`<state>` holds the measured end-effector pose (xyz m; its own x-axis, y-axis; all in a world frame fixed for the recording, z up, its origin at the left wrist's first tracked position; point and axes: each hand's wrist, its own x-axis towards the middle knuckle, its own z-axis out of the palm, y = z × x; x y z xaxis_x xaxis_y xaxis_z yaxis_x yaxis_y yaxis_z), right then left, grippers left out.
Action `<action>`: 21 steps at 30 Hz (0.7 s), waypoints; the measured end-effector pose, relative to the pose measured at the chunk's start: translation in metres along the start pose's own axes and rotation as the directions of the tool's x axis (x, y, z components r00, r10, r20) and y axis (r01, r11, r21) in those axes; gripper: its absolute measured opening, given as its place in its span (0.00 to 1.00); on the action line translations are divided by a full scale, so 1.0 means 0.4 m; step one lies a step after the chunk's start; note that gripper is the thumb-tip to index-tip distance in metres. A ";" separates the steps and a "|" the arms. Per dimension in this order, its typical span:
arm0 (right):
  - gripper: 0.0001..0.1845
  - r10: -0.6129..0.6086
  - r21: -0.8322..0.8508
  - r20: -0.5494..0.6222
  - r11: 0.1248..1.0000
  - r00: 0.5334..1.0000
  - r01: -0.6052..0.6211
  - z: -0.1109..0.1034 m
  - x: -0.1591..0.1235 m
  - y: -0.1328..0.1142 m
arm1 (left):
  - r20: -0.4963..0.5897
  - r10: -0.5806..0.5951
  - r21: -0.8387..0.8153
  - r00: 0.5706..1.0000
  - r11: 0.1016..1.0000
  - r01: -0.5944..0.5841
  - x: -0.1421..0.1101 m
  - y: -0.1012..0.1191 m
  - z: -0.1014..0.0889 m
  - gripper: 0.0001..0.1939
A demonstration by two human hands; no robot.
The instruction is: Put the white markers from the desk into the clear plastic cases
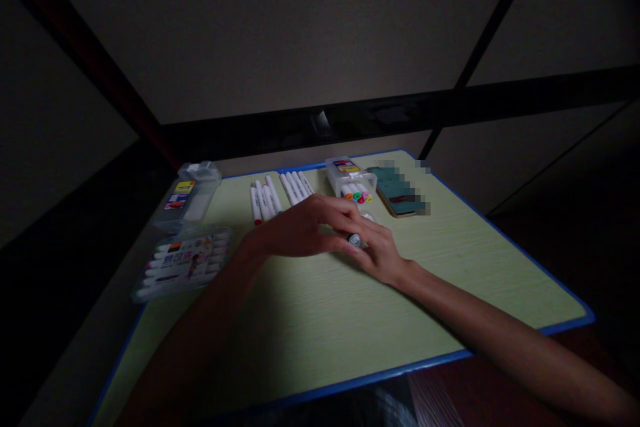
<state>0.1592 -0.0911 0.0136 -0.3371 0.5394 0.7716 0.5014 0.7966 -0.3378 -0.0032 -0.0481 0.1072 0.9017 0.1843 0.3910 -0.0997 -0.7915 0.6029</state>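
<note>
Over the middle of the table, my left hand (313, 225) and my right hand (383, 250) meet, fingers closed together and overlapping. From between them pokes the round grey end of a marker pen (355, 239); its remaining length is hidden by the fingers. Just behind my hands lie loose white markers (265, 197), some with red or green ends, and a neat row of white markers (296, 185). An upright clear plastic case (350, 173) stands beyond my right hand, with several colour-ended markers (357, 195) at its front.
The pale green table (320, 327) has a blue rim. At its left are an open clear case (193, 197) and a flat clear pack of markers (185, 263). A dark green book-like item (397, 190), partly pixelated, lies at the back right. A wall (300, 33) rises behind.
</note>
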 end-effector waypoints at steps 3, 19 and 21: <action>0.10 -0.021 0.007 -0.015 1.000 1.000 0.021 0.000 0.002 -0.004 | 0.018 -0.012 0.004 1.000 1.000 0.012 0.000 0.002 -0.002 0.06; 0.08 0.087 0.074 -0.061 0.994 0.994 -0.083 0.005 0.007 -0.010 | 0.129 -0.276 0.044 0.952 0.961 0.273 -0.040 -0.085 -0.033 0.20; 0.08 0.084 0.075 -0.058 0.994 0.995 -0.080 0.005 0.007 -0.012 | 0.173 -0.341 0.081 0.924 0.940 0.332 -0.047 -0.105 -0.023 0.19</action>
<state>0.1543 -0.0927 0.0164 -0.2471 0.5879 0.7703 0.4653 0.7693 -0.4378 -0.0197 -0.0132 0.0810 0.9399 0.3396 0.0353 0.2397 -0.7299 0.6401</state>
